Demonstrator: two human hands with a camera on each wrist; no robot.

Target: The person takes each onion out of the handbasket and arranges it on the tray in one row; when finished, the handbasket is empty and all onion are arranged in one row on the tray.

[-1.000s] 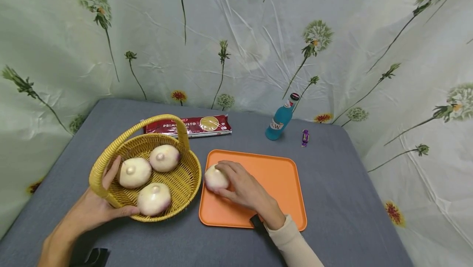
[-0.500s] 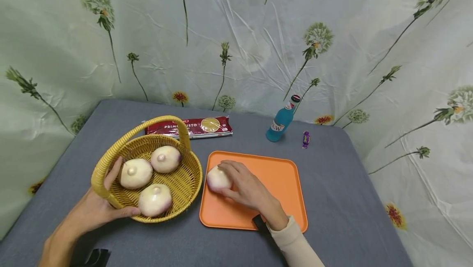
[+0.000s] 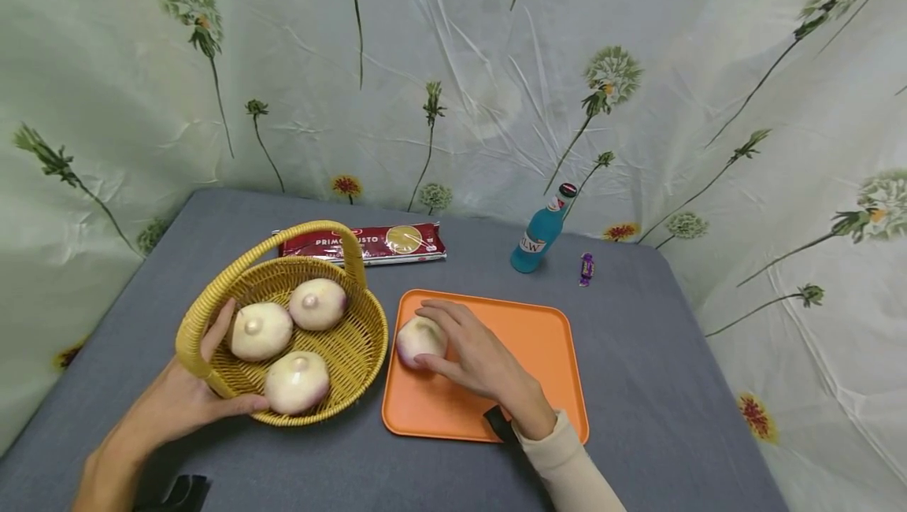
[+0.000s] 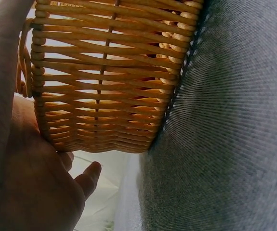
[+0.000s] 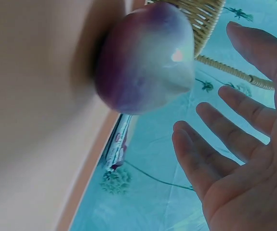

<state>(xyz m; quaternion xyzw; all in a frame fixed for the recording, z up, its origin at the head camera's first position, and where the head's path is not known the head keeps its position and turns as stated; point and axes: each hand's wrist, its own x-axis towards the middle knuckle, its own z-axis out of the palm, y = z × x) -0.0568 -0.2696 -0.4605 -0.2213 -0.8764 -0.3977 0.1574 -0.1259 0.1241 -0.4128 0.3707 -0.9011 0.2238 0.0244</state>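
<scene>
On the left edge of the orange tray [image 3: 527, 346] rests a white and purple turnip [image 3: 416, 343]. My right hand [image 3: 476, 356] hovers just right of it, fingers loosely spread. The right wrist view shows a gap between those fingers [image 5: 215, 154] and the turnip [image 5: 148, 60]. With my left hand [image 3: 186, 400] I grip the near left rim of the yellow wicker basket [image 3: 360, 339]. Three more turnips [image 3: 298, 383] lie inside it. In the left wrist view the basket wall [image 4: 104, 86] hides part of the left hand [image 4: 37, 173].
Behind the basket lies a red pasta packet [image 3: 397, 243], partly covered by the basket handle [image 3: 248, 260]. A blue bottle [image 3: 540, 232] stands beyond the tray, with a purple wrapped candy [image 3: 586, 268] to its right. A floral curtain backs the grey table [image 3: 652, 386].
My right hand has let go of the turnip on the tray and its fingers have opened and lifted off a little. The left hand and basket hold their place.
</scene>
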